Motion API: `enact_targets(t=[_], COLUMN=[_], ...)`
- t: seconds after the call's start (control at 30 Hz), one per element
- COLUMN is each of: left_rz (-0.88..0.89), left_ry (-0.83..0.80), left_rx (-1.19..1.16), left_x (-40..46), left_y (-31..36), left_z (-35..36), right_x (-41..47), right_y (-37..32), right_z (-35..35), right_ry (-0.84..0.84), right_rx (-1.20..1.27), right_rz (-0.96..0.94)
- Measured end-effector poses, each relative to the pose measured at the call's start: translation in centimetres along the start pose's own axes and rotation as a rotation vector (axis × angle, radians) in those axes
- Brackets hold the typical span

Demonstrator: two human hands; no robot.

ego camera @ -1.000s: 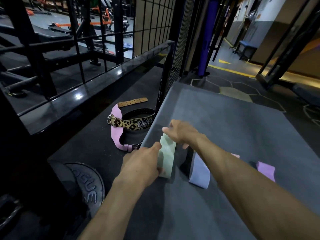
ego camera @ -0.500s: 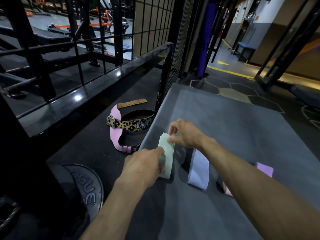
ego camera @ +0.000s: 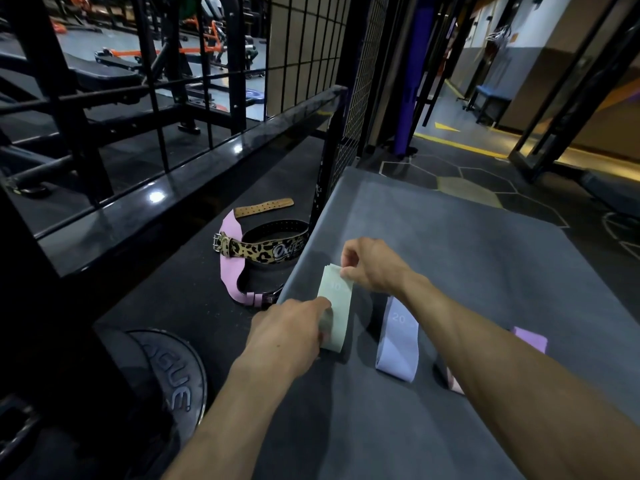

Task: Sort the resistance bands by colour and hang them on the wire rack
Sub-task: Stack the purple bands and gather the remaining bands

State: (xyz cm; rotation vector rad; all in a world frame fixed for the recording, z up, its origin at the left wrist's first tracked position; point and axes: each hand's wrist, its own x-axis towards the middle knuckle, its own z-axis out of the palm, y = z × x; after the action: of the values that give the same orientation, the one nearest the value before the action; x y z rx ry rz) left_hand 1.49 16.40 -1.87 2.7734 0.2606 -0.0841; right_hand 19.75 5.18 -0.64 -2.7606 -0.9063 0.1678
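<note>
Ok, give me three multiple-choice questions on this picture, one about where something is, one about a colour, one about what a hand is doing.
1. Where does the leopard belt lie?
A. left of the grey mat
B. on the mat
C. on the rack

2. What colour is the band marked 20?
A. green
B. lilac
C. orange

3. What is the right hand doing?
A. resting flat on the mat
B. pinching the green band at its top edge
C. gripping the belt

Answers: 1 A, it sits on the dark surface beside the mat's left edge. 2 B, pale purple. 3 B, its fingertips close on the top corner.
</note>
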Motion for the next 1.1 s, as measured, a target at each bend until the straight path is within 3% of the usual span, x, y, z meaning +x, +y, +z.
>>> enact_targets(t=[0.37, 0.5, 0.63, 1.1], left_rz=[-0.008, -0.004, -0.006, 0.007], left_ry=[0.03, 0.013, -0.02, -0.005], left_rx=[0.01, 0.005, 0.004, 0.013], left_x=[0.3, 0.3, 0.3, 0.2], left_y=[-0.2, 0.0, 0.1, 0.3], left_z=[0.3, 0.3, 0.3, -0.1], right_x=[-0.5, -1.9, -3.4, -4.9], right_y=[0.3, 0.3, -0.5, -0.4], right_z=[1.0, 0.5, 0.6, 0.6], right_ry=[0.01, 0.118, -0.042, -0.025], right_rx=[-0.02, -0.051, -0.136, -0.106], right_rz=[-0.027, -0.195, -0.352, -0.347])
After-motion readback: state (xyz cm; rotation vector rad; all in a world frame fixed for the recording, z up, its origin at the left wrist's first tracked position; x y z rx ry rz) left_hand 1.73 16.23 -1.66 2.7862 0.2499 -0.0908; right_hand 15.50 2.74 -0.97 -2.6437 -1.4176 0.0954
